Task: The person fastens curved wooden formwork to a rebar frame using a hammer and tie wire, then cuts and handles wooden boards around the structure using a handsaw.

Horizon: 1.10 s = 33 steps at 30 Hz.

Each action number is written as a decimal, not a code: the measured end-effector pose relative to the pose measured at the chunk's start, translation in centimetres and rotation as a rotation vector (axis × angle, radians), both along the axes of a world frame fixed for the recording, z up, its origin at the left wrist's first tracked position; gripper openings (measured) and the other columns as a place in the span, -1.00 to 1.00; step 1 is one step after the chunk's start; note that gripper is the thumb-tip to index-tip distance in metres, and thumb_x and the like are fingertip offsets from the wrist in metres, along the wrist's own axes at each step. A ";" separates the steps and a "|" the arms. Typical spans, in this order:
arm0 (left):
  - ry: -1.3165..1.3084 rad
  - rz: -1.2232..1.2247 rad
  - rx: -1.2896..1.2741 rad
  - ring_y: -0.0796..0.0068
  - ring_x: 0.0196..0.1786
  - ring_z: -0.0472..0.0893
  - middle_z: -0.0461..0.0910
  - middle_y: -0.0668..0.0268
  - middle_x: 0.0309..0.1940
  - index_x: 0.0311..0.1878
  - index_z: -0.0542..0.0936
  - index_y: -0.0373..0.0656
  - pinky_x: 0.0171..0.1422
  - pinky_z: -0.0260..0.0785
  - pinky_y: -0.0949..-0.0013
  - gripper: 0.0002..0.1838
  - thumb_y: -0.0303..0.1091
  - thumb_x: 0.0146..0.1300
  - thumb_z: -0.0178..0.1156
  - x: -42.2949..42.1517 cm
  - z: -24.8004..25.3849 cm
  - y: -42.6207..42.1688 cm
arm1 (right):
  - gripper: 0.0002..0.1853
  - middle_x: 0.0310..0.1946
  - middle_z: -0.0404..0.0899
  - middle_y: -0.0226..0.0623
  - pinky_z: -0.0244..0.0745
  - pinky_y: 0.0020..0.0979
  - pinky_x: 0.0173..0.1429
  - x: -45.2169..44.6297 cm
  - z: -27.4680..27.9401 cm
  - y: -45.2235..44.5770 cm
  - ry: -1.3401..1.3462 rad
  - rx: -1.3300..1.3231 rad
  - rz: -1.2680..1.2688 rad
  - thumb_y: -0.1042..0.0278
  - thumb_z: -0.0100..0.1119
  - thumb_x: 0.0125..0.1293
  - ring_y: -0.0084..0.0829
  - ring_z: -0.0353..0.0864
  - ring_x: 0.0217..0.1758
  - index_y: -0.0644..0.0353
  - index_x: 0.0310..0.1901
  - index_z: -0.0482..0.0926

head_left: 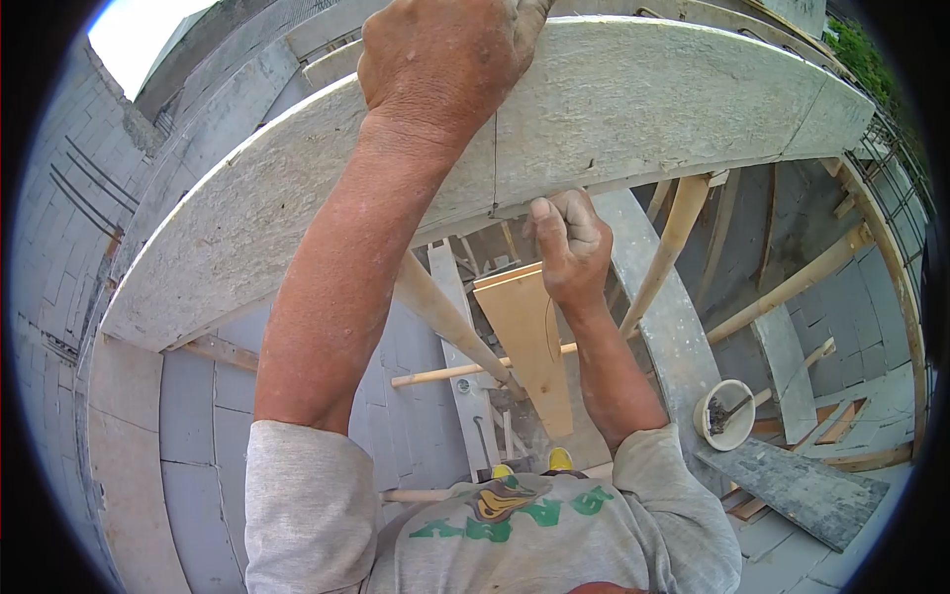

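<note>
My left hand (450, 49) reaches up over the top edge of a long pale board (653, 99) that spans the view. Its fingers are mostly hidden behind the back of the hand, at the frame's top. My right hand (572, 243) is closed just under the board's lower edge, thumb bent against the curled fingers; what it pinches, if anything, is too small to name. A thin dark line (496, 158) runs down the board's face between my two hands, ending near the lower edge.
Below are a plywood piece (524, 346), round wooden poles (683, 238) and a grey plank (673, 327). A white bucket (725, 416) holding a tool stands at the right, beside a dark board (802, 485). Block walls (59, 247) and rebar (94, 188) are at the left.
</note>
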<state>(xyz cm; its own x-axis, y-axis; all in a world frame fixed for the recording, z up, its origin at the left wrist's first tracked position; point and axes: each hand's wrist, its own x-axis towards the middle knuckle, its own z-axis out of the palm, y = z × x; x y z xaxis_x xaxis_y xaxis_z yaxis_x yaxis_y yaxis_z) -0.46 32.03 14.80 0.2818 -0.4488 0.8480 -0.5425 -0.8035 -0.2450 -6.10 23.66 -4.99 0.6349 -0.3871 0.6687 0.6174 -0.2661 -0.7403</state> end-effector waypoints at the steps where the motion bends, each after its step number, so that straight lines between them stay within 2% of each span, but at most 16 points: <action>1: -0.025 -0.018 -0.008 0.21 -0.57 0.65 0.59 0.14 -0.67 -0.30 0.70 -0.09 -0.48 0.50 0.21 -0.63 0.00 0.35 0.12 0.0 -0.1 0.0 | -0.68 -0.58 0.47 -0.29 0.36 -0.37 -0.34 0.6 -0.6 -0.1 -0.099 -0.144 -0.095 0.23 0.11 0.43 -0.49 0.46 -0.45 0.27 -0.44 0.47; 2: -0.051 -0.036 -0.018 0.21 -0.57 0.65 0.59 0.14 -0.67 -0.30 0.70 -0.09 -0.48 0.50 0.21 -0.64 -0.01 0.35 0.12 0.0 -0.2 0.0 | -0.68 -0.61 0.44 -0.27 0.35 -0.36 -0.37 0.9 -0.8 -0.2 -0.199 -0.290 -0.191 0.25 0.13 0.42 -0.47 0.45 -0.50 0.27 -0.45 0.46; 5: -0.088 -0.061 -0.043 0.20 -0.56 0.65 0.59 0.15 -0.67 -0.33 0.69 -0.08 -0.47 0.50 0.21 -0.64 -0.01 0.35 0.12 0.2 -0.1 0.0 | -0.69 -0.65 0.37 -0.18 0.32 -0.28 -0.40 -0.6 2.1 -0.4 0.091 -0.140 0.054 0.29 0.17 0.36 -0.31 0.38 -0.58 0.28 -0.49 0.42; 8: -0.069 -0.036 -0.038 0.19 -0.56 0.65 0.59 0.16 -0.67 -0.37 0.68 -0.08 -0.47 0.50 0.20 -0.63 -0.01 0.35 0.12 0.3 -0.1 0.1 | -0.69 -0.62 0.39 -0.06 0.32 -0.19 -0.38 -0.6 4.4 2.1 0.062 -0.146 0.209 0.32 0.17 0.33 -0.09 0.40 -0.55 0.29 -0.50 0.38; 11: -0.059 -0.029 -0.006 0.19 -0.56 0.65 0.58 0.16 -0.68 -0.40 0.67 -0.08 -0.48 0.50 0.20 -0.63 0.00 0.34 0.13 0.3 -0.5 0.1 | -0.74 -0.59 0.43 0.03 0.32 -0.15 -0.36 -0.1 5.4 4.2 0.050 -0.214 0.108 0.36 0.15 0.33 0.02 0.46 -0.51 0.30 -0.47 0.40; 12: -0.067 -0.029 -0.003 0.19 -0.57 0.65 0.58 0.16 -0.69 -0.41 0.67 -0.07 -0.48 0.49 0.19 -0.62 0.01 0.34 0.13 0.4 -0.4 0.1 | -0.77 -0.57 0.45 0.07 0.32 -0.12 -0.36 0.3 5.2 4.4 0.044 -0.221 0.106 0.39 0.12 0.33 0.11 0.48 -0.47 0.31 -0.44 0.42; 15: -0.066 -0.090 -0.077 0.20 -0.58 0.64 0.59 0.16 -0.69 -0.42 0.68 -0.06 -0.50 0.48 0.19 -0.62 0.01 0.33 0.14 0.1 -0.4 0.0 | -0.75 -0.57 0.46 0.06 0.32 -0.13 -0.37 0.4 5.6 4.1 0.021 -0.114 0.095 0.37 0.14 0.33 -0.01 0.53 -0.49 0.36 -0.44 0.42; 18: -0.084 -0.068 -0.091 0.20 -0.60 0.63 0.59 0.17 -0.68 -0.44 0.69 -0.06 -0.53 0.46 0.19 -0.61 0.02 0.32 0.15 0.1 -0.5 0.2 | -0.73 -0.50 0.58 -0.04 0.48 -0.25 -0.31 0.5 4.7 2.3 0.069 0.033 0.118 0.34 0.15 0.37 -0.26 0.63 -0.43 0.39 -0.42 0.50; 21: -0.113 -0.023 -0.077 0.24 -0.63 0.62 0.59 0.20 -0.70 -0.47 0.68 -0.08 -0.55 0.45 0.22 -0.57 0.04 0.34 0.14 0.2 -0.5 0.1 | -0.72 -0.40 0.67 -0.16 0.60 -0.41 -0.18 -0.4 5.2 1.7 0.150 0.487 0.272 0.33 0.12 0.42 -0.45 0.67 -0.31 0.41 -0.36 0.57; 22: -0.072 -0.027 -0.066 0.27 -0.63 0.62 0.58 0.20 -0.71 -0.47 0.68 -0.09 -0.56 0.44 0.24 -0.56 0.05 0.34 0.13 0.0 -0.5 0.2 | -0.72 -0.32 0.69 -0.18 0.64 -0.43 -0.08 -0.8 5.4 1.5 0.178 0.396 0.241 0.32 0.09 0.45 -0.44 0.69 -0.26 0.41 -0.29 0.60; 24: 0.003 -0.035 -0.057 0.32 -0.65 0.60 0.57 0.22 -0.72 -0.48 0.69 -0.09 -0.58 0.43 0.26 -0.54 0.06 0.35 0.11 -0.4 -0.1 0.3 | -0.72 -0.35 0.68 -0.18 0.64 -0.42 -0.09 -0.7 4.6 1.3 0.143 0.425 0.241 0.31 0.12 0.44 -0.42 0.69 -0.26 0.40 -0.29 0.59; 31: -0.079 -0.043 -0.065 0.38 -0.72 0.55 0.54 0.26 -0.77 -0.43 0.73 -0.11 -0.65 0.38 0.29 -0.53 0.08 0.36 0.10 0.4 -0.4 0.4 | -0.70 -0.39 0.63 -0.19 0.61 -0.41 -0.14 0.6 0.8 -0.8 0.067 0.625 0.374 0.24 0.18 0.41 -0.43 0.64 -0.33 0.36 -0.32 0.57; 33: -0.097 -0.044 -0.043 0.40 -0.77 0.51 0.51 0.27 -0.81 -0.41 0.74 -0.11 -0.69 0.33 0.30 -0.53 0.08 0.36 0.10 0.3 -0.4 0.4 | -0.70 -0.39 0.63 -0.20 0.57 -0.43 -0.18 0.8 0.0 -1.1 0.040 0.548 0.357 0.22 0.17 0.41 -0.45 0.61 -0.36 0.33 -0.34 0.57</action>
